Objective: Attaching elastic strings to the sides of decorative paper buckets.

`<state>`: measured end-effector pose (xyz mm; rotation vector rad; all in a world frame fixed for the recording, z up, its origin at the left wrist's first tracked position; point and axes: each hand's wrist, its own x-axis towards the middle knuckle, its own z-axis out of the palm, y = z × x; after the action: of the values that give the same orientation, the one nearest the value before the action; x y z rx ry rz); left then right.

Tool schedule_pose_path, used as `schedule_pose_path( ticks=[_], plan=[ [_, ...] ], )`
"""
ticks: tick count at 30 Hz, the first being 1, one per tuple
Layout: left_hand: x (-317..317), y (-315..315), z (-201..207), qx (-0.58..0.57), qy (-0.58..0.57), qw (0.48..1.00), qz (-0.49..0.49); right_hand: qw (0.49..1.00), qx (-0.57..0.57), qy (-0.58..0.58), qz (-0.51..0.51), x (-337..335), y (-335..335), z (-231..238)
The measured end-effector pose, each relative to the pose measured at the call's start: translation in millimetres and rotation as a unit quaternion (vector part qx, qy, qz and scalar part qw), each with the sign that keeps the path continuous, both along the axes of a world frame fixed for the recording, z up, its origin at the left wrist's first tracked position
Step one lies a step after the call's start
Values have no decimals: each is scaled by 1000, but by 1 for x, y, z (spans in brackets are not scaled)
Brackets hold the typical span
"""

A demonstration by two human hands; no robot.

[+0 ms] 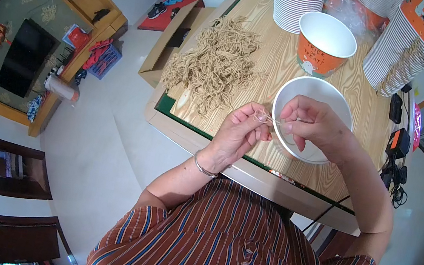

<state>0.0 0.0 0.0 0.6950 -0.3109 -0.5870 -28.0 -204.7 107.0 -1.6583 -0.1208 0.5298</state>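
Note:
My left hand (240, 131), with a bracelet at the wrist, pinches a thin piece of tan twine (266, 118) that forms a small loop by the thumb. My right hand (313, 125) has its fingertips closed on the same twine, just to the right. Both hands meet at the left rim of a white paper tub (343, 104), whose open mouth faces up at me. The right hand is over that mouth and hides part of the inside. Where the twine meets the tub's wall is too small to tell.
A loose heap of tan twine (215, 58) lies on the wooden table (276, 59). An orange and white tub (321, 53) stands beyond, with stacks of tubs (296, 12) (395, 61) behind it. Black adapters and cords (400, 143) line the right edge. A cardboard box (161, 49) stands left of the table.

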Motion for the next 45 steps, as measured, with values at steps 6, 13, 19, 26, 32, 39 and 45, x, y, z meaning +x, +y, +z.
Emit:
schedule_pose_path(
  ticks=[6,13,19,26,32,39,45],
  plan=[
    [-2,0,5,-33,84,996,24,1000,1,-7,-19,2,-3,-18],
    [1,2,0,-114,150,982,13,992,-64,-109,24,-2,3,-20],
    [7,2,-9,-130,163,978,24,959,-208,-184,48,-10,12,-6],
    [17,14,-6,-111,179,975,75,943,-257,-211,33,-13,20,-4],
    [21,24,-9,-100,154,981,59,937,-222,-270,15,-13,23,-13],
    [21,34,-5,-39,130,989,58,938,-233,-258,16,-15,23,-9],
    [21,33,0,-42,87,993,65,949,-257,-182,-4,-11,15,-2]
  ],
)
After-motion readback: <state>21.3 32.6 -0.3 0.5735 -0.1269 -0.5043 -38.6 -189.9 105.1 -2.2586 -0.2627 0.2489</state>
